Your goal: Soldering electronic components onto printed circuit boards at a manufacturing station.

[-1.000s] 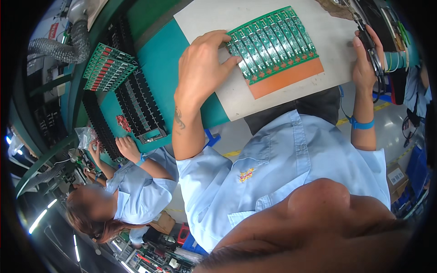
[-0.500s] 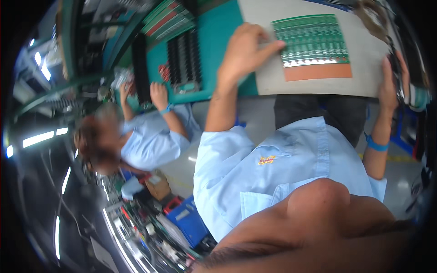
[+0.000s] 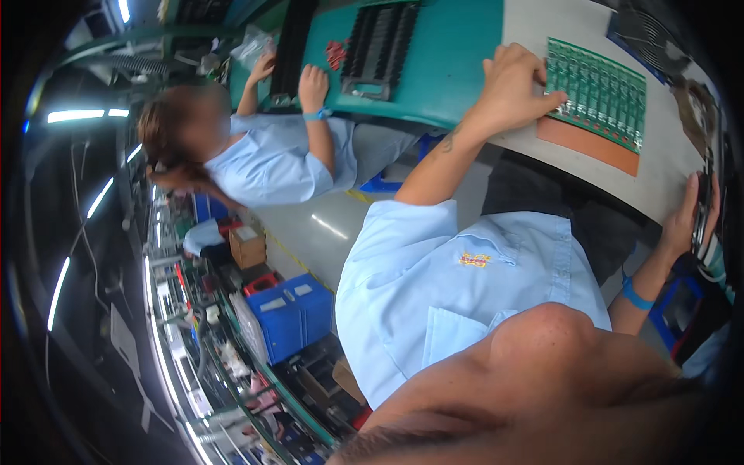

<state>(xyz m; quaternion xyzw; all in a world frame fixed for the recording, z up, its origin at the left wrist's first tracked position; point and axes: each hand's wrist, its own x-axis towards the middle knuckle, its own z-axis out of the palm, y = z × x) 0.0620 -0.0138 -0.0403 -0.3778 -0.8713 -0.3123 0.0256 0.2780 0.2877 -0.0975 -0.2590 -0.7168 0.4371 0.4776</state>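
My left hand rests at the left edge of a green circuit board. Its thumb stretches onto the board's near left corner, while the bent fingers meet the edge farther up, apart from the thumb. The board carries rows of small parts and lies over an orange-brown sheet, whose near strip shows. At the far right, my right hand has its fingers on both sides of a dark, silver-edged thing. That thing's kind is unclear, squeezed against the picture's rim.
Under the board is a light grey table top, beside a green mat. A black slotted rack and small red parts lie on the mat. A co-worker sits to the left. A dark round-grilled fan stands at the back right.
The view has swung, so board and table appear turned and farther right. My left fingers have come closer to the board's edge. My right hand stays at the dark thing.
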